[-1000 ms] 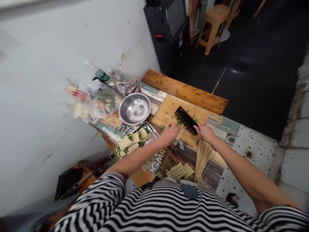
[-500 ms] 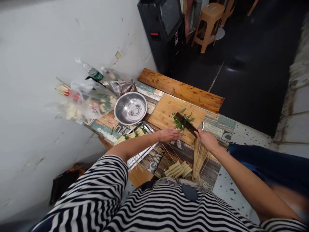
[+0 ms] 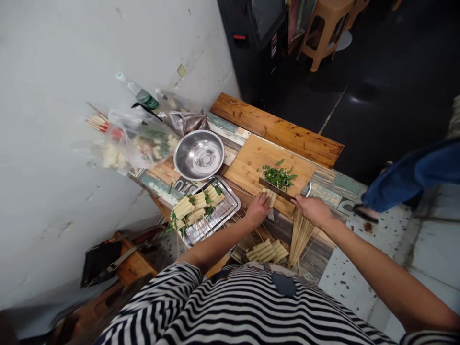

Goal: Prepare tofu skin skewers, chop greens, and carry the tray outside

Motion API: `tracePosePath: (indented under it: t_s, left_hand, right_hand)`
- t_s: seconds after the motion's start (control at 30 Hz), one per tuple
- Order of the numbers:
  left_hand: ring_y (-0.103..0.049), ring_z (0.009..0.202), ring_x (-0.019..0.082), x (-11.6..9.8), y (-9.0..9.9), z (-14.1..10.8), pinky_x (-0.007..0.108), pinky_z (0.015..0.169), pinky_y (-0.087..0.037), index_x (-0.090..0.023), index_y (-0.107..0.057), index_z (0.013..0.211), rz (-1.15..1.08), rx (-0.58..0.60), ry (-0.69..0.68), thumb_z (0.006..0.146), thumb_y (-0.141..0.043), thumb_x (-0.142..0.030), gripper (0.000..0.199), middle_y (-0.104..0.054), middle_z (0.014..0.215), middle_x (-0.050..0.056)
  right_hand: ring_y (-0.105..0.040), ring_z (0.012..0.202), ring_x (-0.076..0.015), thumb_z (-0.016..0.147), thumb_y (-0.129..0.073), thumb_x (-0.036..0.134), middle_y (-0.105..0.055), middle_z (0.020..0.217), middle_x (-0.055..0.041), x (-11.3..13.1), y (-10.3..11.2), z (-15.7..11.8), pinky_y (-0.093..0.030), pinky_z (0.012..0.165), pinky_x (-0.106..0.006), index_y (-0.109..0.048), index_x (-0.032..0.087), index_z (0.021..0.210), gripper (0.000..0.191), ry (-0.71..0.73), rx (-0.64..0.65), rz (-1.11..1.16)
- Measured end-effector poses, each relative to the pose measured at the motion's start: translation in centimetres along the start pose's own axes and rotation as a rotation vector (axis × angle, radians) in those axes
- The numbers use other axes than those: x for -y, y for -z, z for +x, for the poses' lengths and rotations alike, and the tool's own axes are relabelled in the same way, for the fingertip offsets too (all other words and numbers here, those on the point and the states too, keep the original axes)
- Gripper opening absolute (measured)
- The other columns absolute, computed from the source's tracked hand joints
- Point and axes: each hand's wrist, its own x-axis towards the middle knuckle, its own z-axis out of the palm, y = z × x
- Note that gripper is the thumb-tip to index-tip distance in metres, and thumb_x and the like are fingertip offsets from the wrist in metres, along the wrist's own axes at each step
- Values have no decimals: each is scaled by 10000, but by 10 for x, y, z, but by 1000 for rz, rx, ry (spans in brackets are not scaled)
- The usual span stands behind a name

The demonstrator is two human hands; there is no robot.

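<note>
My right hand (image 3: 313, 211) is closed round the handle of a dark-bladed kitchen knife (image 3: 276, 189). Its blade lies across a pale rolled sheet (image 3: 272, 198), which looks like tofu skin, at the near edge of a wooden cutting board (image 3: 244, 158). The fingers of my left hand (image 3: 259, 209) press on that roll just left of the blade. Beyond the knife sits a heap of chopped greens mixed with pale strips (image 3: 278, 176). Close to my body lie pale skewered rolls (image 3: 266, 251) and a bundle of bare wooden skewers (image 3: 299, 235).
Left of the board stand a steel bowl (image 3: 181, 165) and a metal tray (image 3: 235, 203) carrying skewered rolls with greens. Plastic bags (image 3: 143, 136) and a bottle (image 3: 143, 97) are against the wall. A wooden bench (image 3: 276, 127) runs behind; a person's leg (image 3: 406, 184) is at right.
The knife has shifted from over the greens to the pale roll nearer me. My left fingers now press on the roll. At right, the other person's leg has moved forward.
</note>
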Motion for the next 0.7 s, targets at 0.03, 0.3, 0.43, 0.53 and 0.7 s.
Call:
tracePosePath:
  t_s: [0.03, 0.3, 0.43, 0.53, 0.7]
  left_hand:
    - [-357, 1399, 299, 0, 0, 0, 437, 1184, -299, -62, -532, 1311, -6, -3, -5, 934, -500, -370, 488, -432, 1467, 217]
    - [-337, 1406, 304, -2, 3, 0, 480, 1173, -311, -80, -552, 1295, -65, -16, 29, 917, -518, -318, 447, -409, 1480, 210]
    - [-333, 1404, 311, -3, 1, 2, 488, 1173, -312, -64, -563, 1279, -81, -8, 32, 915, -522, -313, 442, -401, 1480, 228]
    - [-340, 1395, 310, -2, -1, 4, 478, 1174, -314, -58, -568, 1262, -96, -1, 33, 905, -541, -299, 432, -402, 1477, 234]
    - [-359, 1380, 312, -1, -4, 7, 454, 1171, -309, -54, -571, 1234, -69, -13, 37, 864, -606, -290, 440, -419, 1459, 234]
  right_hand:
    - [-706, 787, -263, 1008, -209, 416, -721, 822, -134, 0, 1, 1, -393, 594, -276, -544, 165, 1071, 423, 5, 4, -9]
    - [-703, 809, -246, 1010, -221, 418, -729, 858, -133, -11, 5, 11, -417, 621, -277, -552, 167, 1096, 424, 83, 40, -42]
    - [-705, 836, -244, 1011, -237, 405, -728, 866, -142, -15, 3, 14, -433, 634, -276, -549, 149, 1081, 409, 105, 53, -45]
    - [-709, 828, -250, 1010, -238, 389, -725, 850, -151, -11, -1, 17, -453, 638, -288, -540, 144, 1073, 394, 105, 63, -29]
    - [-712, 849, -252, 1004, -273, 369, -723, 891, -170, 10, -8, 33, -475, 650, -284, -522, 137, 1108, 356, 36, 68, -1]
